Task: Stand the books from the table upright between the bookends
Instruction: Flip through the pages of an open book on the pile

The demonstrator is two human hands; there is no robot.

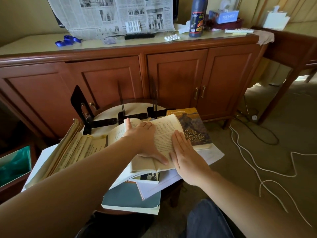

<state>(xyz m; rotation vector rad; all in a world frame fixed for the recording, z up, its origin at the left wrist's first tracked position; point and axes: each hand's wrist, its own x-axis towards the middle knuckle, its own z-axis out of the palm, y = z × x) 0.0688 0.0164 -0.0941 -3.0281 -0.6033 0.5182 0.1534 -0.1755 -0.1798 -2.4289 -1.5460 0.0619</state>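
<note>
Nearest, two bare arms are seen reaching forward from the bottom edge, and dark trousers (pixel 207 220) are cut off there. A grey-blue book (pixel 130 198) is laid flat at the near rim of the small round table (pixel 109 115), partly hidden under white papers (pixel 211 155).

An open book (pixel 163 134) is laid on top of the pile in the middle. The left hand (pixel 144 140) is laid flat on its pages, fingers straight and spread wide, the thumb pointed near and right. The right hand (pixel 185 155) is pressed flat on the right page, fingers straight and close together. Nothing is gripped by either hand. The lower cover of this book is partly hidden by the hands.

To the left, a bigger old open book (pixel 73 150) with yellow pages is seen; its print is too small to be read. To the right, a brown book (pixel 193 127) is laid flat, its title partly covered by the open page.

Just beyond, three black bookends (pixel 80 107) are stood on the far part of the table. No book is stood between them.

Farther off, a wooden cabinet (pixel 171 74) is seen. On its top a newspaper (pixel 111 14), a dark bottle (pixel 197 18), a tissue box (pixel 226 16) and a blue ribbon (pixel 67 41) are kept. White cords (pixel 267 177) are spread on the carpet at the right.
</note>
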